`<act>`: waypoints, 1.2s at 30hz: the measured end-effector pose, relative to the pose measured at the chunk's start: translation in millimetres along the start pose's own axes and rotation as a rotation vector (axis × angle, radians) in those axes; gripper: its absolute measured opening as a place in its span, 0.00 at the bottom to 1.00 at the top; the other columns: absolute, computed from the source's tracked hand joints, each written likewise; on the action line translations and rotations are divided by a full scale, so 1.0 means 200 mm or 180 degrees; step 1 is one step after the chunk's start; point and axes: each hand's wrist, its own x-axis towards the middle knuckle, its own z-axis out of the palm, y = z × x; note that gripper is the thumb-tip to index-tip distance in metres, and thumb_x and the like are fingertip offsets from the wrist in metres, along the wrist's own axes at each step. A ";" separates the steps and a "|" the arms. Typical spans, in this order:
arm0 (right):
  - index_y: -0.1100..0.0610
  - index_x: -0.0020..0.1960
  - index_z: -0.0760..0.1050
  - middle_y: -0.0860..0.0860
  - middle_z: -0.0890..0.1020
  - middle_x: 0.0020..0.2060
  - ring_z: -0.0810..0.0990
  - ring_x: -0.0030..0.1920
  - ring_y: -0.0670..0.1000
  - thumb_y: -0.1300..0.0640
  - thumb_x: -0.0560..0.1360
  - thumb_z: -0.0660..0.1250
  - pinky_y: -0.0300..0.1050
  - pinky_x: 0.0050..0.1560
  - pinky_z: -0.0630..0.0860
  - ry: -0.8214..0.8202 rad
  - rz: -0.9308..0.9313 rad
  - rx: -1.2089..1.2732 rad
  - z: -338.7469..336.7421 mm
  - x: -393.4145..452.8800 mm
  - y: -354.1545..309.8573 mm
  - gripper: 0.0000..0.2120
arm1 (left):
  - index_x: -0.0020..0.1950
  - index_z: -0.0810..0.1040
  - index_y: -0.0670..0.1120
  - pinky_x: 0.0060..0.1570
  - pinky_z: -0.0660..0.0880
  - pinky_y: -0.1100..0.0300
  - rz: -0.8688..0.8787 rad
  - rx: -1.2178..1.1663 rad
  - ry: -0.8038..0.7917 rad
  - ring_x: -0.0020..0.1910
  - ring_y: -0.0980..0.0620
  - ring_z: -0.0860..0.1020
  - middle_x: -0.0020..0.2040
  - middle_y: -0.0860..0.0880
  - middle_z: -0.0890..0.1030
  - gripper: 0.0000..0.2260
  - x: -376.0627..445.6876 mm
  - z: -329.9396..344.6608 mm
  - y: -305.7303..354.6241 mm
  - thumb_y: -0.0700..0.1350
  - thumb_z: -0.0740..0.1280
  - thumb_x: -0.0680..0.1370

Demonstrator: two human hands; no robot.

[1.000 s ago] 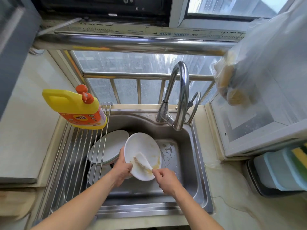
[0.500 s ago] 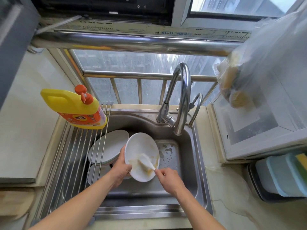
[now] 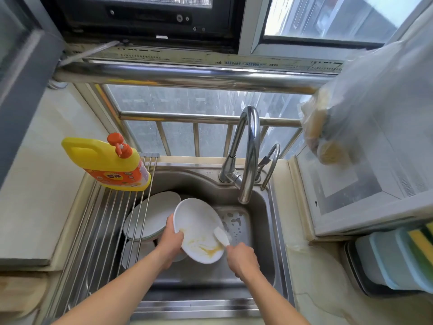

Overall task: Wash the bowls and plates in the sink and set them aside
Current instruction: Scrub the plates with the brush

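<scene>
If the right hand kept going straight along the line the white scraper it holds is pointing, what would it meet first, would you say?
The right hand points its white scraper up and left, already against the sauce-smeared white plate that the left hand grips. It would likely meet that plate's face first, though depth is hard to judge.

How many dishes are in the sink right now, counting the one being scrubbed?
3 visible: the dirty plate held by the left hand, a white plate behind it under the rack rods, and another dish below that. More may be hidden underneath.
</scene>
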 end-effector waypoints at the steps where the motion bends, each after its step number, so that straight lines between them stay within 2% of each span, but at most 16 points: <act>1: 0.57 0.52 0.75 0.55 0.80 0.47 0.81 0.45 0.55 0.49 0.82 0.56 0.48 0.47 0.81 -0.0237 -0.0002 0.0011 -0.01 0.00 0.00 0.14 | 0.74 0.58 0.61 0.52 0.81 0.38 0.0016 0.0112 0.0072 0.59 0.42 0.74 0.63 0.45 0.73 0.30 0.01 0.00 0.00 0.33 0.55 0.80; 4: 0.55 0.45 0.70 0.52 0.74 0.36 0.71 0.31 0.49 0.46 0.83 0.57 0.40 0.29 0.70 -0.1359 0.0275 0.0501 -0.10 -0.04 -0.01 0.15 | 0.72 0.58 0.65 0.53 0.80 0.38 0.0053 0.0345 0.0136 0.59 0.42 0.74 0.63 0.45 0.74 0.29 0.07 0.00 -0.03 0.36 0.56 0.80; 8: 0.52 0.36 0.69 0.49 0.67 0.27 0.60 0.23 0.47 0.42 0.81 0.59 0.36 0.25 0.56 -0.1991 -0.0101 0.0280 -0.19 0.01 0.05 0.20 | 0.77 0.49 0.65 0.52 0.80 0.45 0.0081 0.0663 0.0093 0.57 0.43 0.75 0.64 0.45 0.72 0.36 0.05 0.04 0.00 0.33 0.56 0.79; 11: 0.53 0.37 0.70 0.49 0.69 0.27 0.61 0.23 0.47 0.43 0.83 0.58 0.37 0.26 0.58 -0.1769 0.0043 0.0216 -0.15 0.10 0.10 0.20 | 0.79 0.41 0.64 0.39 0.74 0.59 0.0208 0.1096 -0.0010 0.51 0.44 0.75 0.65 0.43 0.68 0.42 0.03 0.07 -0.01 0.30 0.55 0.78; 13: 0.55 0.40 0.72 0.51 0.72 0.29 0.66 0.24 0.48 0.44 0.83 0.59 0.39 0.27 0.64 -0.1420 0.0124 0.0012 -0.09 0.15 0.13 0.19 | 0.79 0.52 0.63 0.38 0.75 0.59 0.0423 0.1515 -0.0182 0.47 0.44 0.76 0.69 0.38 0.66 0.38 0.04 0.09 -0.03 0.30 0.54 0.77; 15: 0.54 0.40 0.72 0.51 0.75 0.32 0.72 0.28 0.49 0.47 0.83 0.59 0.41 0.30 0.70 -0.1066 -0.0078 -0.0070 -0.01 0.17 0.17 0.17 | 0.77 0.62 0.58 0.56 0.76 0.58 0.0486 0.1988 -0.0576 0.56 0.44 0.76 0.71 0.39 0.64 0.30 0.01 0.10 -0.06 0.33 0.56 0.79; 16: 0.54 0.43 0.74 0.52 0.77 0.36 0.75 0.33 0.51 0.48 0.83 0.58 0.42 0.35 0.73 -0.0931 -0.0191 -0.0089 0.03 0.19 0.18 0.15 | 0.78 0.64 0.55 0.64 0.70 0.61 0.0494 0.2235 -0.0798 0.64 0.44 0.72 0.73 0.41 0.62 0.29 0.00 0.10 -0.07 0.35 0.57 0.79; 18: 0.58 0.55 0.79 0.55 0.79 0.45 0.78 0.43 0.55 0.48 0.83 0.57 0.45 0.45 0.76 -0.0757 -0.0274 -0.0191 0.09 0.21 0.20 0.16 | 0.81 0.59 0.51 0.69 0.59 0.68 0.0710 0.2744 -0.1182 0.74 0.45 0.65 0.76 0.44 0.58 0.33 -0.03 0.09 -0.09 0.41 0.63 0.76; 21: 0.61 0.63 0.78 0.59 0.82 0.58 0.82 0.57 0.59 0.47 0.82 0.58 0.51 0.57 0.80 -0.0659 -0.0171 -0.0365 0.13 0.24 0.19 0.21 | 0.77 0.58 0.66 0.75 0.62 0.56 0.1210 0.3230 -0.1342 0.74 0.47 0.67 0.77 0.50 0.62 0.28 -0.03 0.05 -0.11 0.50 0.64 0.80; 23: 0.61 0.63 0.78 0.60 0.83 0.58 0.83 0.57 0.60 0.46 0.81 0.58 0.52 0.57 0.81 -0.0671 -0.0114 -0.0419 0.12 0.25 0.18 0.21 | 0.77 0.56 0.67 0.70 0.69 0.49 0.1493 0.3924 -0.1234 0.71 0.43 0.71 0.77 0.50 0.64 0.28 0.00 0.02 -0.12 0.44 0.61 0.83; 25: 0.60 0.60 0.79 0.59 0.84 0.54 0.84 0.53 0.60 0.46 0.81 0.59 0.50 0.52 0.81 -0.0708 -0.0065 -0.0461 0.11 0.26 0.18 0.20 | 0.80 0.54 0.59 0.53 0.78 0.49 0.2015 0.4579 -0.0693 0.57 0.41 0.80 0.67 0.45 0.74 0.38 0.01 0.02 -0.14 0.35 0.67 0.77; 27: 0.59 0.57 0.79 0.56 0.82 0.48 0.85 0.50 0.59 0.45 0.81 0.60 0.49 0.49 0.81 -0.0742 -0.0028 -0.0406 0.09 0.28 0.18 0.18 | 0.68 0.71 0.53 0.35 0.80 0.57 0.2413 0.4816 -0.0493 0.42 0.48 0.82 0.53 0.46 0.78 0.36 0.03 0.02 -0.15 0.39 0.80 0.64; 28: 0.58 0.55 0.78 0.55 0.82 0.47 0.85 0.50 0.58 0.45 0.81 0.60 0.49 0.48 0.81 -0.0736 -0.0009 -0.0353 0.08 0.29 0.18 0.18 | 0.58 0.77 0.52 0.33 0.80 0.58 0.2652 0.4843 -0.0312 0.43 0.48 0.80 0.52 0.46 0.75 0.31 0.03 0.03 -0.16 0.41 0.83 0.59; 31: 0.59 0.59 0.77 0.56 0.82 0.52 0.84 0.50 0.58 0.43 0.82 0.59 0.50 0.50 0.82 -0.0579 0.0014 -0.0269 0.06 0.33 0.19 0.20 | 0.43 0.81 0.51 0.54 0.77 0.47 0.2783 0.4926 -0.0117 0.59 0.40 0.71 0.60 0.42 0.69 0.22 0.06 0.06 -0.12 0.40 0.84 0.53; 34: 0.61 0.59 0.77 0.58 0.82 0.54 0.84 0.48 0.59 0.42 0.82 0.56 0.49 0.48 0.82 -0.0418 -0.0044 -0.0221 0.03 0.35 0.20 0.23 | 0.37 0.81 0.53 0.70 0.59 0.45 0.3395 0.5131 0.0078 0.68 0.40 0.67 0.67 0.42 0.70 0.05 0.06 0.09 -0.11 0.43 0.69 0.66; 36: 0.60 0.55 0.78 0.59 0.83 0.51 0.84 0.45 0.59 0.41 0.81 0.55 0.49 0.45 0.81 -0.0334 -0.0114 -0.0068 0.00 0.35 0.20 0.24 | 0.34 0.80 0.53 0.71 0.59 0.44 0.3578 0.5254 0.0000 0.69 0.41 0.70 0.66 0.43 0.76 0.12 0.08 0.12 -0.11 0.43 0.59 0.69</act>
